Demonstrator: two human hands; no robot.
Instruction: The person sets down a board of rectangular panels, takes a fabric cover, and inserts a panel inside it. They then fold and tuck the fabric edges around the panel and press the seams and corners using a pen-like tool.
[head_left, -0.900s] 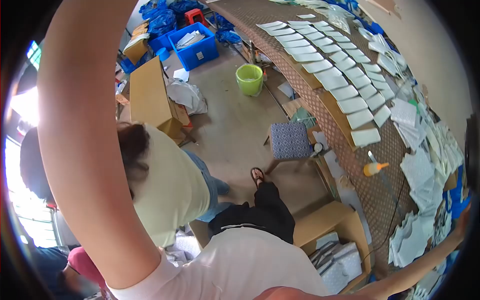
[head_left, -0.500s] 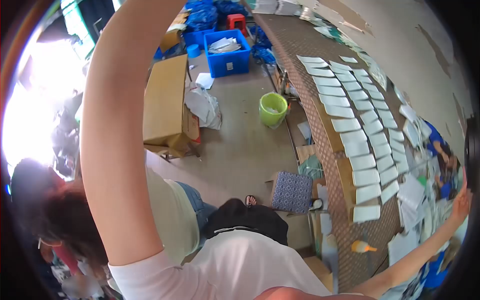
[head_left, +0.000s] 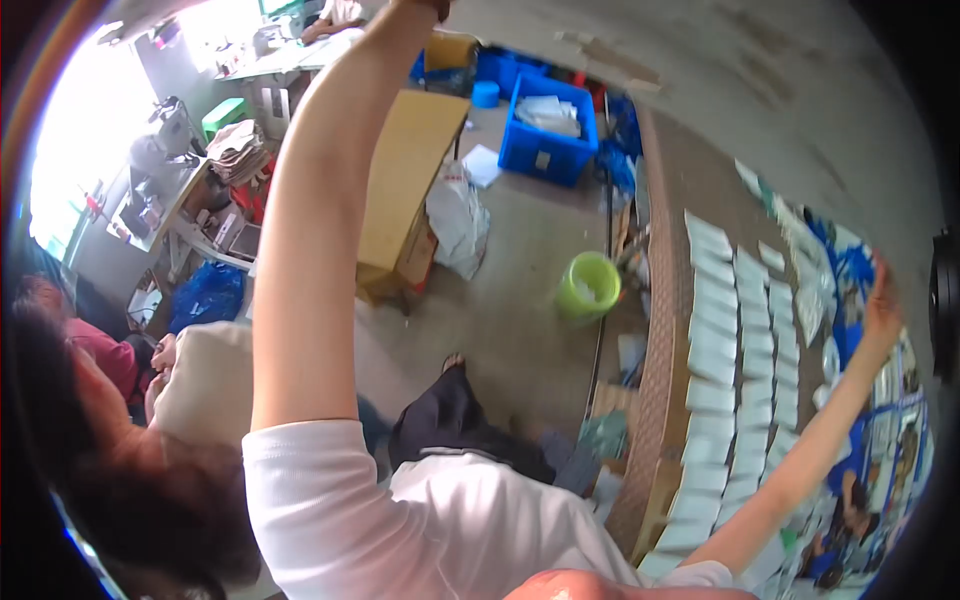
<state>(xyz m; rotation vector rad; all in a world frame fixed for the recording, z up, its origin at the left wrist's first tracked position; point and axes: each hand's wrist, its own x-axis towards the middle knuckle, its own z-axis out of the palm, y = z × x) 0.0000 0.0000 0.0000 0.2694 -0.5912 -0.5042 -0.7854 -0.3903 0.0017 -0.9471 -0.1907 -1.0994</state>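
My left arm (head_left: 310, 210) is raised across the view, and its hand is cut off at the top edge. On the right, my right hand (head_left: 882, 305) is lifted over the far side of the table, near the dark rim of the view. Its fingers point upward, slightly blurred, and I see nothing held in them. Below and left of it, flat white rectangular pieces (head_left: 712, 315) lie in rows on a brown patterned table (head_left: 660, 200). I cannot tell whether they are paper or cloth.
A blue crate (head_left: 545, 160) of white pieces and a green bin (head_left: 588, 288) stand on the floor. A large cardboard box (head_left: 415, 190) and a white bag (head_left: 460, 220) are left of them. Close on my left is a person in a light top (head_left: 205, 375).
The view has swung, showing more of the room at left. My right hand appears higher and farther from the dark rim. The orange-tipped bottle on the table is out of sight.
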